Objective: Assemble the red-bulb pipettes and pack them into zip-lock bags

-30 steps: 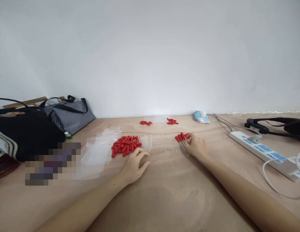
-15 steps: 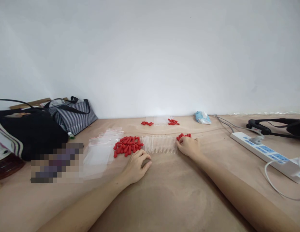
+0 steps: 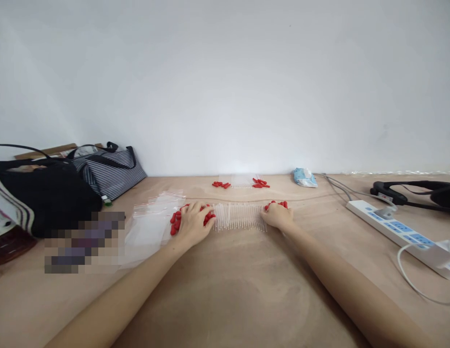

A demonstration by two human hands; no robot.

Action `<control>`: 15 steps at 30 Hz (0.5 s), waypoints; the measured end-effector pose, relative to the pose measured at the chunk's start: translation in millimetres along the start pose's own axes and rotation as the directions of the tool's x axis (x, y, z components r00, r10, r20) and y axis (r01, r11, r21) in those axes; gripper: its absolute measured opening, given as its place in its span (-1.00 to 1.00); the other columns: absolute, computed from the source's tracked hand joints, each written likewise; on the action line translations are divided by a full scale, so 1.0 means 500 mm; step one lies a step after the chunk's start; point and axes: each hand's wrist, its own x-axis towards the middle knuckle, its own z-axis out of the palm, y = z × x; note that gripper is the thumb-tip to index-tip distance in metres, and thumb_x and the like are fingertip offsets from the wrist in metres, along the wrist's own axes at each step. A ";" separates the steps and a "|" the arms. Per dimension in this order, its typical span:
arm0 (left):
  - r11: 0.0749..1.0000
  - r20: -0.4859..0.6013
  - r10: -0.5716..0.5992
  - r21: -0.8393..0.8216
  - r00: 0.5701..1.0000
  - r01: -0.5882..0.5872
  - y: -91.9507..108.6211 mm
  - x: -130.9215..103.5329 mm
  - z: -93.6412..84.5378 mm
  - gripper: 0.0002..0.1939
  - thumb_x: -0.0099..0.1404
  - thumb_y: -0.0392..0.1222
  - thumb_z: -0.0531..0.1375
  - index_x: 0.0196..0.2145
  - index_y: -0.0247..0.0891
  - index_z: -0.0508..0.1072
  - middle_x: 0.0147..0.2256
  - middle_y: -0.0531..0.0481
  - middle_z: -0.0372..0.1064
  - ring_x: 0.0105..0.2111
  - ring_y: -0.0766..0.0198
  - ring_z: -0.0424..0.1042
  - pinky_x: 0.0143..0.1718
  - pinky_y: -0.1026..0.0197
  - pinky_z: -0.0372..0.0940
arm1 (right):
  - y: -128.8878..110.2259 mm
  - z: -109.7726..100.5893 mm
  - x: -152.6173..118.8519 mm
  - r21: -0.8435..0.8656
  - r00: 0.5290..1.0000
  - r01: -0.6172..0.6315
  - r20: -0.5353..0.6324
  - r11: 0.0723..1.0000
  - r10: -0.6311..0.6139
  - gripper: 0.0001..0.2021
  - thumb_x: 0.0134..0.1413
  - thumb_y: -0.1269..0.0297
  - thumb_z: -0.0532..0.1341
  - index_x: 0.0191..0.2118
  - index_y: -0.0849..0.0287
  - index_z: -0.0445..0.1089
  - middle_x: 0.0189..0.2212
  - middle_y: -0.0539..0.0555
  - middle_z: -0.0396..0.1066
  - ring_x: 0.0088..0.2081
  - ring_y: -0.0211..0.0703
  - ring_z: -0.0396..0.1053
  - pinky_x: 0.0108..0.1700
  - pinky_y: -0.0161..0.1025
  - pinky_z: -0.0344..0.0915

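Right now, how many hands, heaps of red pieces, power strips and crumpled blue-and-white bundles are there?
Hands: 2 (left hand, right hand)
Red heaps: 4 (near-left heap, near-right heap, far-left heap, far-right heap)
Power strip: 1
Crumpled bundle: 1
Total: 8

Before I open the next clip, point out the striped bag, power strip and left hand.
Striped bag (image 3: 116, 175): head view, its striped side.
Power strip (image 3: 401, 232): head view, its socketed top.
Left hand (image 3: 193, 225): head view, its back.
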 end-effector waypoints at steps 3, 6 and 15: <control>0.997 0.049 0.078 -0.014 0.996 -0.077 -0.011 0.019 0.008 -0.91 0.13 -0.21 0.15 -0.37 -0.19 0.44 -0.27 -0.04 0.33 -0.21 0.07 0.24 -0.21 -0.01 0.06 | 0.002 -0.006 -0.005 0.007 0.999 0.029 -0.016 1.000 -0.029 -0.72 0.00 0.23 0.00 -0.51 0.21 0.39 -0.38 0.19 0.44 -0.24 0.01 0.36 -0.14 -0.08 0.08; 0.994 -0.007 0.079 -0.077 0.997 -0.079 -0.010 0.021 0.012 -0.91 0.16 -0.24 0.13 -0.41 -0.20 0.44 -0.30 -0.03 0.32 -0.22 0.11 0.24 -0.20 0.01 0.09 | 0.007 -0.010 -0.015 0.022 0.996 0.073 -0.058 0.997 -0.071 -0.73 0.03 0.26 -0.04 -0.46 0.21 0.36 -0.37 0.19 0.43 -0.25 -0.01 0.35 -0.15 -0.10 0.08; 0.759 0.036 0.305 -0.613 0.952 -0.220 0.049 -0.053 -0.030 -0.77 0.27 -0.33 -0.02 -0.22 -0.22 0.39 -0.25 -0.05 0.32 -0.25 0.30 0.33 -0.21 0.25 0.25 | 0.041 0.035 -0.104 0.247 0.721 0.682 -0.379 0.688 -0.579 -0.84 0.14 0.35 -0.10 -0.32 0.22 0.19 -0.40 0.13 0.33 -0.37 -0.17 0.26 -0.30 -0.25 0.16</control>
